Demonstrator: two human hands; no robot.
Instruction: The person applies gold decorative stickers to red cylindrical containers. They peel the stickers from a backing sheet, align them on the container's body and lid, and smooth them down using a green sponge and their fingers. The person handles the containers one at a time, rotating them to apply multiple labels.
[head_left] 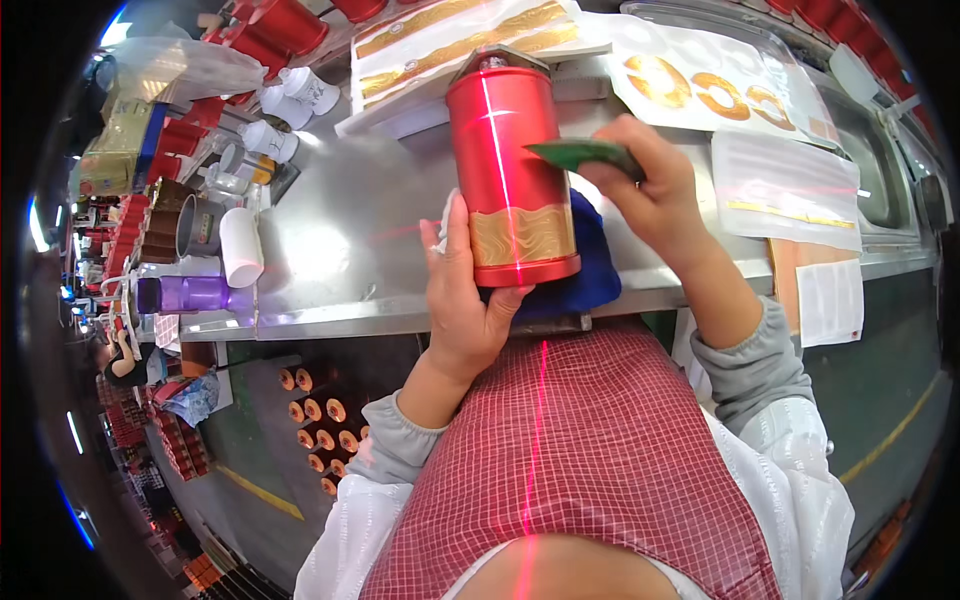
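Note:
A red metal canister (502, 140) with a gold wave-patterned band (522, 238) near its lower end lies tilted in front of me. My left hand (465, 290) grips its lower left side and base, with a bit of white cloth or tissue (444, 225) by the fingers. My right hand (645, 180) pinches a flat green scraper (585, 154), whose tip reaches the canister's right side. A thin red laser line runs lengthwise down the canister. Dark blue cloth (590, 265) shows under and beside the canister's lower right.
Gold-patterned label sheets (450, 50) lie behind the canister; a sheet with gold ring stickers (700, 80) is at the far right. At left on the metal table (350, 230) stand a purple bottle (190, 294), a white roll (242, 248) and white cups (310, 92). A sink (870, 170) is at right.

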